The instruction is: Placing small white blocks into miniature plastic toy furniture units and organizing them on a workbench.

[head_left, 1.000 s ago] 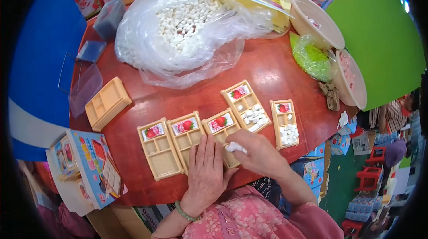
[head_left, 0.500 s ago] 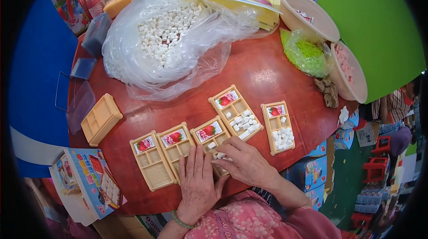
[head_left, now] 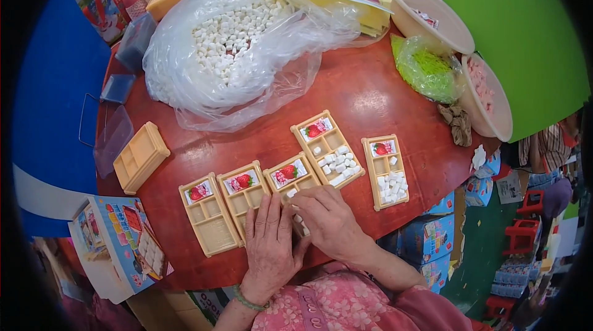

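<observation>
My left hand (head_left: 272, 251) lies with fingers outstretched over the lower part of a beige compartment tray (head_left: 247, 198) and against the tray beside it. My right hand (head_left: 333, 223) bends over that neighbouring tray (head_left: 290, 173), its fingertips pinched together at the lower compartment. Small white marshmallow-like pieces (head_left: 299, 221) show beneath them; whatever the fingers grip is hidden. At the left of the row is a tray (head_left: 213, 217) with bare lower compartments. Two trays to the right, the larger (head_left: 327, 146) and the narrower (head_left: 386, 170), hold white pieces. Each has a strawberry-printed packet in its top compartment.
A clear plastic bag (head_left: 247, 102) of white pieces lies at the back. Stacked beige trays (head_left: 141, 158) and a printed box (head_left: 126, 244) are at left. Pale bowls (head_left: 432, 16) and a green bag (head_left: 429, 71) stand far right; blue boxes (head_left: 426, 238) lie beyond the table edge.
My right hand has shifted slightly down and left, with its fingers drawn closer together beside my left fingers. My left hand stays in nearly the same place. The view has moved slightly.
</observation>
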Available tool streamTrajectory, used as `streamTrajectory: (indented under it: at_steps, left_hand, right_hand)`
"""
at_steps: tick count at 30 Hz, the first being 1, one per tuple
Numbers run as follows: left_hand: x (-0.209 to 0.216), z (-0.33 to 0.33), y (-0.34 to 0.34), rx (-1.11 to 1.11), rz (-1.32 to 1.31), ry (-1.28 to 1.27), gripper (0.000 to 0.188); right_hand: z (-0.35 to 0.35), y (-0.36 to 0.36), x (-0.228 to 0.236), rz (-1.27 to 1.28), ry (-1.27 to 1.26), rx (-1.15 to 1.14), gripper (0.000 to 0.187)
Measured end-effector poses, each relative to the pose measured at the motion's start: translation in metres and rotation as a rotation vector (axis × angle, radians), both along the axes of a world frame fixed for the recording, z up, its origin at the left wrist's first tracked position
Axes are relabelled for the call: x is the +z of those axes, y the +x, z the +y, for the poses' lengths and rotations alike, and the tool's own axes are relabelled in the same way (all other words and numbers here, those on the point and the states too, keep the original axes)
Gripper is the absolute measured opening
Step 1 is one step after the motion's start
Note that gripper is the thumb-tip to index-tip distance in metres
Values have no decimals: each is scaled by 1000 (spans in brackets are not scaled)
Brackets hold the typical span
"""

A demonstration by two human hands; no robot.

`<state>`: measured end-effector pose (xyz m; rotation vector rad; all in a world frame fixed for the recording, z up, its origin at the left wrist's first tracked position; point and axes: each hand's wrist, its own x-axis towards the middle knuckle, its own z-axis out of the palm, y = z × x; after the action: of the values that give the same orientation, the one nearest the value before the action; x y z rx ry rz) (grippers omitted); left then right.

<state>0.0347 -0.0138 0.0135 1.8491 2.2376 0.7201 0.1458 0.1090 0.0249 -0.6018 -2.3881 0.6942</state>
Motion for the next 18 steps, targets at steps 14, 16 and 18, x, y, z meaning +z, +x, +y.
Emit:
streamTrajectory:
  at_steps: [14, 16, 18]
  left_hand:
    - [-1, -2, 3, 10, 7, 42, 64]
    - [-3, -2, 2, 19, 7, 40, 63]
    - [-4, -2, 2, 14, -1, 52, 63]
  right_hand:
    - [71, 27, 15, -309, 242, -6, 25]
    - [69, 28, 13, -325, 232, 15, 27]
    - [69, 31, 15, -346, 224, 33, 28]
